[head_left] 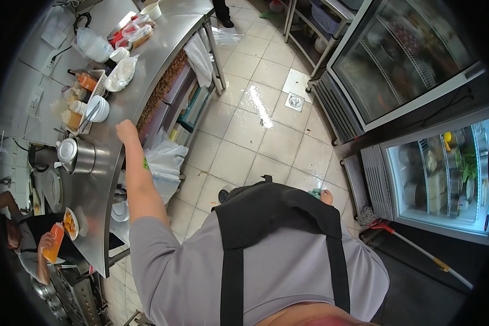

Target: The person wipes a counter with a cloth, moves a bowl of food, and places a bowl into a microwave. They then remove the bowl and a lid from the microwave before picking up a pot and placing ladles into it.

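My left hand [127, 132] reaches to the steel counter [106, 179], closed at its front edge; whatever its fingers may hold is hidden. Closest to it on the counter top are a stack of white bowls [97, 109] with a utensil lying across and a lidded steel pot [76, 156]. Down by my right side, beyond the black apron [277, 212], my right hand [326, 197] is closed on a teal cloth [314, 193], of which just a small piece shows.
A co-worker's hand [48, 242] holds an orange container beside a plate of food [70, 223]. Glass-door fridges [434, 179] line the right, with a red-headed mop [413, 244] near them. The tiled floor [239, 141] looks wet around a drain [294, 101].
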